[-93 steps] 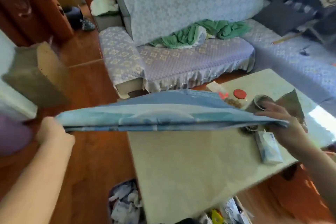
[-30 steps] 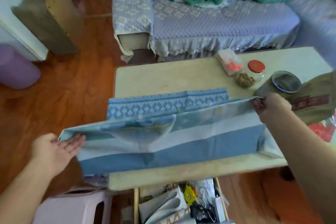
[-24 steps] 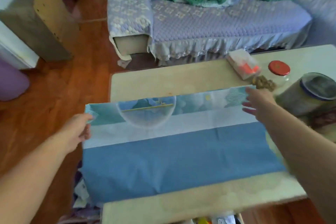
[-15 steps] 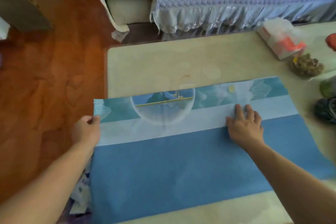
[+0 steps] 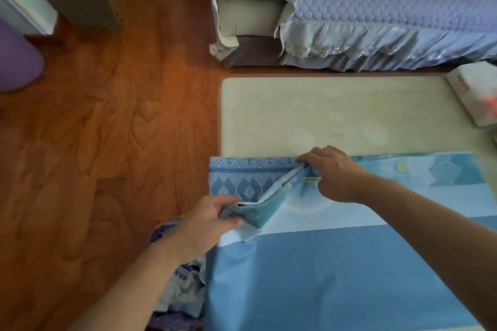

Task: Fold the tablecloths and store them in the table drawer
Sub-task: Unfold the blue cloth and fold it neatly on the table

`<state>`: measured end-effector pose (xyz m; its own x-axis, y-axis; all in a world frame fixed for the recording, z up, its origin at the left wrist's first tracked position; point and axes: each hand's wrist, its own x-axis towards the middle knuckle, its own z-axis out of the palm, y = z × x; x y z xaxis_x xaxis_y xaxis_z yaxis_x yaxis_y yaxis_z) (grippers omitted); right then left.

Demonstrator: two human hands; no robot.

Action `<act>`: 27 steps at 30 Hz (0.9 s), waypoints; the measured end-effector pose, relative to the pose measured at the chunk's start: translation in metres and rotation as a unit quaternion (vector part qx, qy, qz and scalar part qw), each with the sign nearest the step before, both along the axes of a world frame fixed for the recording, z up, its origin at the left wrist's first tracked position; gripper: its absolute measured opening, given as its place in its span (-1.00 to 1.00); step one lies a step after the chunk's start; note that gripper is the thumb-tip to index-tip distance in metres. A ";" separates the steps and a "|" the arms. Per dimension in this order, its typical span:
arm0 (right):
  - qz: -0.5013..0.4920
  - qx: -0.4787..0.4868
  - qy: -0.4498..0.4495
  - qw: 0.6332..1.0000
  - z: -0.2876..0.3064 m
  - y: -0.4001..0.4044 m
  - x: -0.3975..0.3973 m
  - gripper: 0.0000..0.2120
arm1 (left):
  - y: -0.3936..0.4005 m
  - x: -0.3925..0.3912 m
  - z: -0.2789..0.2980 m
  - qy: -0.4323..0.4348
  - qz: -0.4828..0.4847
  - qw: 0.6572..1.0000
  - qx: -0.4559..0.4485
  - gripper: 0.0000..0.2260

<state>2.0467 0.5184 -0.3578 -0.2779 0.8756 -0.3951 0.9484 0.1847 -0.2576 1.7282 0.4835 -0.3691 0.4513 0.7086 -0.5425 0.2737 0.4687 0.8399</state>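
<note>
Left hand (image 5: 207, 219) grip closed — fingers and thumb pinch the near-left corner of the tablecloth (image 5: 336, 263), lifted and turned over so its teal face folds back toward the right. Right hand (image 5: 332, 173) grip also closed on the cloth, fingers curled down on the fold line at the far edge, pinning it. Under the raised flap a lower layer with blue-white diamond and leaf pattern (image 5: 242, 180) shows. Tablecloth lies flat on the cream bench (image 5: 309, 107), long axis running left-right, plain blue band nearest the person, pale and teal bands farther off; left end overhangs the bench edge. White packet with red marking (image 5: 476, 94) at the bench's far right — writing too blurred to read. Beyond: sofa with lilac quilted cover (image 5: 376, 8), wood floor (image 5: 107, 129), crumpled items (image 5: 180, 290) on the floor by the left forearm.
</note>
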 end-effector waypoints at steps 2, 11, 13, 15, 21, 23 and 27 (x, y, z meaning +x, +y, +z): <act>0.012 -0.013 -0.024 1.000 -0.003 0.003 0.011 -0.53 | 0.000 -0.005 -0.011 0.020 0.054 0.998 0.002 -0.82; -0.019 0.018 -0.232 0.972 -0.031 0.016 0.090 -0.85 | 0.019 0.005 -0.044 0.293 0.186 0.936 0.060 -0.68; -0.046 0.071 -0.220 0.972 -0.037 0.010 0.104 -0.77 | 0.016 0.008 -0.046 0.316 0.182 0.927 0.091 -0.70; -0.099 0.068 -0.224 0.967 -0.040 0.002 0.109 -0.64 | 0.011 0.008 -0.052 0.335 0.184 0.916 0.120 -0.74; -0.240 0.154 -0.158 0.945 -0.057 -0.012 0.090 -0.72 | -0.011 0.039 -0.036 0.493 0.110 0.805 0.311 -0.63; -0.308 0.199 -0.094 0.926 -0.060 -0.021 0.068 -0.63 | -0.027 0.075 -0.036 0.471 -0.044 0.786 0.398 -0.52; -0.354 0.195 -0.070 0.912 -0.070 -0.059 0.070 -0.44 | -0.041 0.106 -0.062 0.494 -0.164 0.770 0.369 -0.39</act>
